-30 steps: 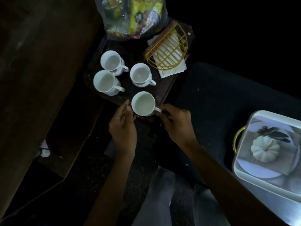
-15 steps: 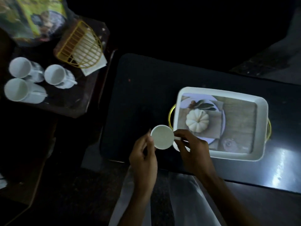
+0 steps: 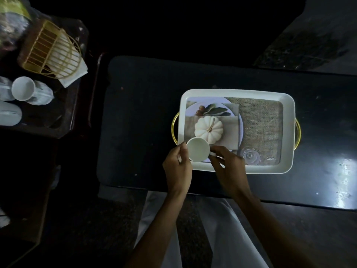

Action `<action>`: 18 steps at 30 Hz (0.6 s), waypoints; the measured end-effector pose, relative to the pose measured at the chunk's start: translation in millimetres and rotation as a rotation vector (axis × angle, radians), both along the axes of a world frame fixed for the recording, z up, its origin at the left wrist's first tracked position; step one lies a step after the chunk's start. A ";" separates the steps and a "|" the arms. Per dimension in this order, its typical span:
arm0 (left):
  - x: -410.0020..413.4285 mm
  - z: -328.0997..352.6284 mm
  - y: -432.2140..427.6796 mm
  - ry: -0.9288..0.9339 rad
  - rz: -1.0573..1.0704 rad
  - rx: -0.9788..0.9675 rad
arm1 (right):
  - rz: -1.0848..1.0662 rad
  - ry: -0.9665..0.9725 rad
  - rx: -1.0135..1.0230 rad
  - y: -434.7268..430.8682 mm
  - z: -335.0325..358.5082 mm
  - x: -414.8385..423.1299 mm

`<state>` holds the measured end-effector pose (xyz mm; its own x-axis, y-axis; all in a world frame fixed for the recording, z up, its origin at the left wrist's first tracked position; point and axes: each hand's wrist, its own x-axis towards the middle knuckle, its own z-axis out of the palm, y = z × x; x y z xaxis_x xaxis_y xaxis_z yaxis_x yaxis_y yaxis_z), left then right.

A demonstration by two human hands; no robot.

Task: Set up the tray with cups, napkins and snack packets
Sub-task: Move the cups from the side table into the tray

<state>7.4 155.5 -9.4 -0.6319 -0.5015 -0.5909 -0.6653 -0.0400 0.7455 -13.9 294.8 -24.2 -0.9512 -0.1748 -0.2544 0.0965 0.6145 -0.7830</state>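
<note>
A dim room, with a dark glossy table (image 3: 318, 190). In the head view, the white cup (image 3: 198, 152) sits over the near-left corner of the tray (image 3: 287, 132). The left hand (image 3: 178, 169) closes on its side and the right hand (image 3: 229, 167) pinches the handle. It is best lowered level and tucked well into the corner, leaving room for the other cups (image 3: 24, 90) waiting on the side table.

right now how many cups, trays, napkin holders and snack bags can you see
cups: 4 (held cup, three on the side table, two of them blurred at the frame edge)
white tray: 1
napkin holder: 1
snack bag: 1
total: 7
</note>
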 end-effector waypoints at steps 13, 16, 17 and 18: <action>8.4 -10.9 -0.6 -0.057 -0.015 -0.027 | 0.015 -0.074 0.011 6.1 -18.4 2.7; 8.1 -13.1 -1.8 -0.050 -0.020 -0.017 | 0.029 -0.083 0.025 5.8 -17.2 3.3; 7.6 -13.8 -2.3 -0.051 -0.026 -0.013 | 0.030 -0.089 0.029 5.9 -16.3 3.3; 7.1 -14.4 -2.9 -0.052 -0.035 -0.009 | 0.030 -0.093 0.033 5.7 -15.4 3.3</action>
